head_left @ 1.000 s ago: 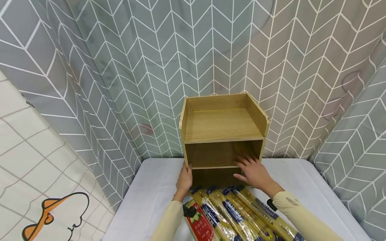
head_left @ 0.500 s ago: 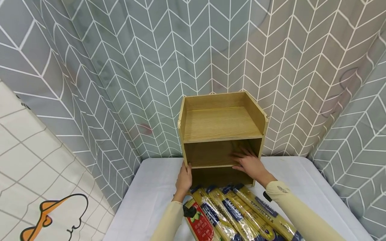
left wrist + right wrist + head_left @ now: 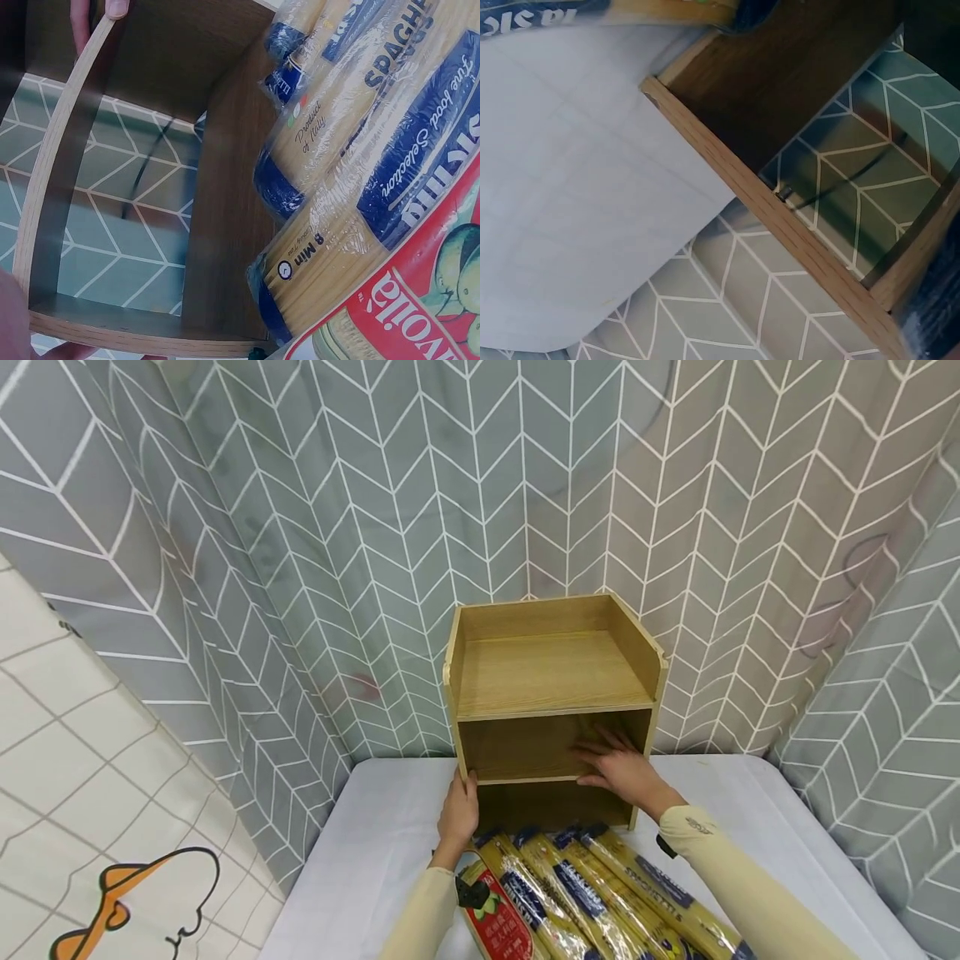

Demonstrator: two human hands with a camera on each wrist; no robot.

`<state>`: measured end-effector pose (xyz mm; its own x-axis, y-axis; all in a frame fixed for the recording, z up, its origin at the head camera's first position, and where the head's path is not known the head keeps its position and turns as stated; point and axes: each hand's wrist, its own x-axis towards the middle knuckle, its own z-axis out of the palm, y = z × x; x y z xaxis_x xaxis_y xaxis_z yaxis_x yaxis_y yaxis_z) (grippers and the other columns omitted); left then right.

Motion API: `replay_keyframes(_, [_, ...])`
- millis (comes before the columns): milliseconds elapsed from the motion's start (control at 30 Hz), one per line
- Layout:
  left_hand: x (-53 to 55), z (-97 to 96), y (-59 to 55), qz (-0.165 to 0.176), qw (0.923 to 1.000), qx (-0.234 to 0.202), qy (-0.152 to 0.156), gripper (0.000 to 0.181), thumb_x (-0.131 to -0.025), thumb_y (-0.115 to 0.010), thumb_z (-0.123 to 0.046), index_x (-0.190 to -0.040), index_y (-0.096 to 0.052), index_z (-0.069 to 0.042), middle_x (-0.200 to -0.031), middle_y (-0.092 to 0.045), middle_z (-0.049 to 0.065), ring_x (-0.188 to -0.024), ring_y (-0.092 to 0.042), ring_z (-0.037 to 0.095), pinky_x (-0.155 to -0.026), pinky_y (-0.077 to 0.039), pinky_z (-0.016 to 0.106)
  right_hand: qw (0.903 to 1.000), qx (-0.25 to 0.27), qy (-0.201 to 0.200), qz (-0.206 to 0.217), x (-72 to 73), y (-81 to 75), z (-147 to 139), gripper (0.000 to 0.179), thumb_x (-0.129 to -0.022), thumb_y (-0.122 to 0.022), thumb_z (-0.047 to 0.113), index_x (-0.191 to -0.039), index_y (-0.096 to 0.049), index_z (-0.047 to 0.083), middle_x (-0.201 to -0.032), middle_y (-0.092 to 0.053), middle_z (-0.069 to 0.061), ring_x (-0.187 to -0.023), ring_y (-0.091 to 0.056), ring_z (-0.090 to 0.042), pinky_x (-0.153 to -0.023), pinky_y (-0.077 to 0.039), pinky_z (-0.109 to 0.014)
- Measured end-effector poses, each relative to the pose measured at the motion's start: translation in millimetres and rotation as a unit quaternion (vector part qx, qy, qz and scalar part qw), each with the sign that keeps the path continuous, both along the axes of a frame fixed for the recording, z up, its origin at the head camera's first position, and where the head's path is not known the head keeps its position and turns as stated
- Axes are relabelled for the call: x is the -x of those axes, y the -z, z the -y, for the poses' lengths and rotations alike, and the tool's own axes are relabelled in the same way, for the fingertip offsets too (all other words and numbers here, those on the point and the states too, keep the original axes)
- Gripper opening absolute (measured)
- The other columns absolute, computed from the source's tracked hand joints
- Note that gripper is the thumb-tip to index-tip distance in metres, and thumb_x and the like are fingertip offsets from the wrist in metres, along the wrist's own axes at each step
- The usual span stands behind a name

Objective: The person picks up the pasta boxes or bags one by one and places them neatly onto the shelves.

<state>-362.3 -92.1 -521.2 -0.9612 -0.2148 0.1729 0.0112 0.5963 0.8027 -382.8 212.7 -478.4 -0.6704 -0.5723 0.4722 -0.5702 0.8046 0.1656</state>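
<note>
A small wooden shelf unit (image 3: 555, 672) stands at the back of the table in the head view. My left hand (image 3: 457, 814) grips its left side panel, with the thumb on the front edge. My right hand (image 3: 630, 774) reaches into the right part of the middle compartment, fingers extended and thumb at the board's front edge. A blue wrapper end (image 3: 936, 300) shows at the right edge of the right wrist view, inside the shelf by that hand; most of it is hidden. Several spaghetti packets (image 3: 577, 885) lie in front of the shelf.
A red pasta packet (image 3: 504, 927) lies leftmost in the row, partly behind the left wrist. White cloth covers the table (image 3: 375, 843). Patterned curtains (image 3: 525, 485) hang close behind and at both sides.
My right hand has moved slightly left and deeper into the middle compartment, then stayed nearly still. The left hand keeps its grip on the shelf panel.
</note>
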Motion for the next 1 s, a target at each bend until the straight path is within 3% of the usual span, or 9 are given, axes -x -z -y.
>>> replay_keyframes(167, [1.1,3.3,-1.1,-0.005,1.0000,0.001,-0.001,0.053,-0.112,-0.034,-0.041,-0.155,-0.042,-0.010,-0.133,-0.064,0.021,-0.118,-0.064,0.050,-0.087,-0.051,0.068,0.9997,0.005,-0.006,0.023,6.4,-3.3,2.6,0.059,-0.087,-0.074,0.044,-0.139,-0.064,0.016,-0.143,-0.064,-0.009,-0.145,-0.044,-0.048,-0.115,-0.038,-0.066])
replay_keyframes(300, [0.3,3.0,-2.1,-0.009,1.0000,-0.001,-0.001,0.053,-0.113,-0.033,-0.039,-0.156,-0.041,-0.010,-0.134,-0.063,0.022,-0.120,-0.063,0.050,-0.090,-0.051,0.068,0.9998,0.009,-0.015,0.013,7.1,-3.2,3.7,0.058,-0.087,-0.076,0.041,-0.137,-0.065,0.014,-0.142,-0.064,-0.010,-0.144,-0.045,-0.049,-0.114,-0.039,-0.066])
replay_keyframes(533, [-0.9,-1.0,0.7,-0.010,0.9999,0.003,0.006,0.053,-0.113,-0.031,-0.037,-0.157,-0.038,-0.008,-0.135,-0.062,0.023,-0.120,-0.063,0.049,-0.091,-0.051,0.067,0.9995,0.004,0.017,0.026,0.4,-1.2,1.2,0.057,-0.090,-0.073,0.045,-0.137,-0.065,0.014,-0.146,-0.062,-0.009,-0.147,-0.042,-0.046,-0.118,-0.036,-0.065])
replay_keyframes(667, [-0.6,-2.1,3.7,-0.012,0.9999,0.002,0.005,0.053,-0.113,-0.032,-0.037,-0.158,-0.038,-0.009,-0.134,-0.062,0.022,-0.118,-0.064,0.049,-0.089,-0.052,0.067,0.9995,0.008,0.029,0.009,-2.9,2.9,1.6,0.055,-0.092,-0.071,0.049,-0.135,-0.067,0.016,-0.143,-0.065,-0.007,-0.146,-0.045,-0.044,-0.116,-0.039,-0.063])
replay_keyframes(733, [0.6,-1.7,3.7,-0.014,0.9999,0.001,0.006,0.053,-0.113,-0.032,-0.037,-0.158,-0.037,-0.009,-0.134,-0.062,0.023,-0.117,-0.064,0.049,-0.088,-0.052,0.068,0.9996,0.008,0.026,-0.011,-2.9,5.5,2.1,0.055,-0.099,-0.058,0.056,-0.134,-0.067,0.016,-0.141,-0.066,-0.007,-0.144,-0.048,-0.044,-0.114,-0.041,-0.062])
replay_keyframes(833, [2.1,-0.4,3.3,-0.012,0.9999,0.003,0.006,0.053,-0.113,-0.031,-0.037,-0.158,-0.037,-0.009,-0.133,-0.062,0.022,-0.115,-0.065,0.049,-0.085,-0.052,0.067,0.9986,0.004,0.005,-0.053,-2.0,10.0,2.5,0.069,-0.107,-0.025,0.061,-0.133,-0.067,0.014,-0.137,-0.067,-0.008,-0.138,-0.054,-0.042,-0.111,-0.045,-0.061])
replay_keyframes(900, [2.3,0.1,3.6,-0.011,0.9999,0.003,0.006,0.053,-0.113,-0.031,-0.036,-0.158,-0.037,-0.009,-0.132,-0.062,0.022,-0.114,-0.065,0.049,-0.083,-0.052,0.066,0.9958,-0.001,-0.024,-0.088,-1.4,13.6,2.3,0.078,-0.108,-0.007,0.055,-0.131,-0.068,0.012,-0.134,-0.068,-0.010,-0.133,-0.058,-0.040,-0.107,-0.048,-0.059])
replay_keyframes(1000, [1.1,-0.1,4.5,-0.007,0.9999,0.004,0.009,0.052,-0.113,-0.031,-0.036,-0.158,-0.037,-0.009,-0.131,-0.062,0.022,-0.112,-0.066,0.048,-0.081,-0.052,0.065,0.9910,-0.021,-0.057,-0.120,-4.3,18.1,0.7,0.076,-0.109,-0.001,0.042,-0.130,-0.067,0.011,-0.134,-0.068,-0.010,-0.129,-0.061,-0.035,-0.106,-0.049,-0.057])
